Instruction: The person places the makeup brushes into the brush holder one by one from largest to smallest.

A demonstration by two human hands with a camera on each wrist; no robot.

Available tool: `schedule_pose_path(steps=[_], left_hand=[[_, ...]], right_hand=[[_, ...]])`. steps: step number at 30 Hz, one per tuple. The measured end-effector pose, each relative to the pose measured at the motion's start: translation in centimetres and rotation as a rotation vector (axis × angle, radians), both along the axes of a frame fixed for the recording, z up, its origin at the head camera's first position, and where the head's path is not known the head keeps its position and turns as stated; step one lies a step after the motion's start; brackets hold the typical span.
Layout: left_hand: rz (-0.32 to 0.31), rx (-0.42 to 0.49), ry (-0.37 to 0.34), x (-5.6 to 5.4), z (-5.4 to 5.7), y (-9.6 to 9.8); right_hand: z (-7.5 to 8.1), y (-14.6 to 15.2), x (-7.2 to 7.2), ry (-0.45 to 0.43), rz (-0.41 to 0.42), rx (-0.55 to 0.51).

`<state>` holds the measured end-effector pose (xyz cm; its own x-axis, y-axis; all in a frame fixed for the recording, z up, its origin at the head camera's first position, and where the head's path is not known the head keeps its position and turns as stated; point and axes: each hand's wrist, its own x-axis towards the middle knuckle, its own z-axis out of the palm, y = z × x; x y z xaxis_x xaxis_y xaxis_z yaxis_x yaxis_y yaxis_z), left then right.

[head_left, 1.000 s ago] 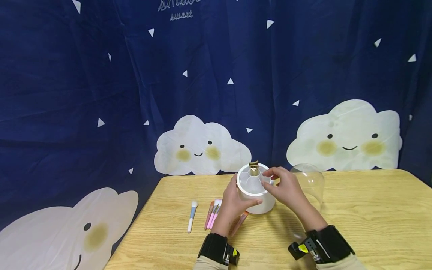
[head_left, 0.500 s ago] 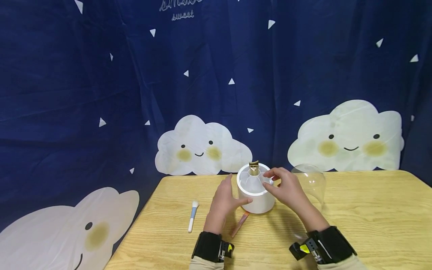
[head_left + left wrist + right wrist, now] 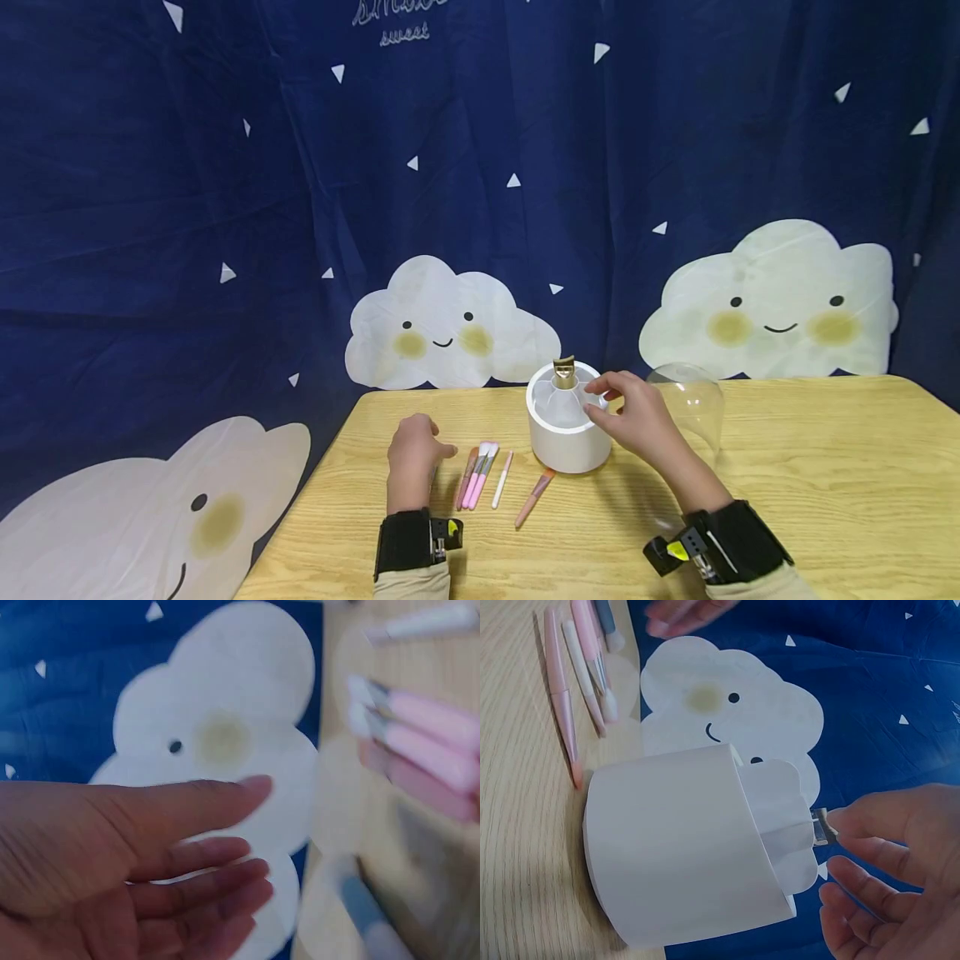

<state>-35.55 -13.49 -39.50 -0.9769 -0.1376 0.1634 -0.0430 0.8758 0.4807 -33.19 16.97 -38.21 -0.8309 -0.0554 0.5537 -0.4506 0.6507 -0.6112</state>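
Note:
My left hand (image 3: 417,458) is over the left part of the table, fingers apart and holding nothing. Beneath it is a blue-and-white makeup brush (image 3: 367,907), mostly hidden by the hand in the head view. My right hand (image 3: 633,417) is at the right rim of a round white holder (image 3: 572,450), thumb and fingers loosely bent with a gap between them. The holder has clear-looking dividers and a gold-coloured fitting (image 3: 564,372) rising from its middle. In the right wrist view the fingers are close to this fitting; I cannot tell whether they touch it.
Pink-handled brushes (image 3: 476,479) lie side by side left of the holder. A thin white brush (image 3: 502,481) and a pinkish brush (image 3: 534,500) lie nearer it. To the right stands a transparent dome (image 3: 686,408). A blue curtain (image 3: 480,225) hangs behind the table.
My left hand has left the holder's side and moved left, over the blue-and-white brush, uncovering the pink brushes and the white one. My right hand has stayed at the rim.

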Motion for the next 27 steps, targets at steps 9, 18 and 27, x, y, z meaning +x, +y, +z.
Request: schedule_pose_path(steps=[9, 18, 27], left_hand=[[0.091, -0.009, -0.154, 0.1, -1.8, -1.8], [0.102, -0.015, -0.169, 0.1, -2.3, -2.0], [0.083, 0.001, -0.149, 0.1, -2.4, -2.0]], right_hand=[[0.0, 0.0, -0.2, -0.006, 0.003, 0.017], [0.1, 0.0, 0.0, -0.019, 0.011, 0.015], [0.0, -0.1, 0.1, -0.050, 0.013, 0.022]])
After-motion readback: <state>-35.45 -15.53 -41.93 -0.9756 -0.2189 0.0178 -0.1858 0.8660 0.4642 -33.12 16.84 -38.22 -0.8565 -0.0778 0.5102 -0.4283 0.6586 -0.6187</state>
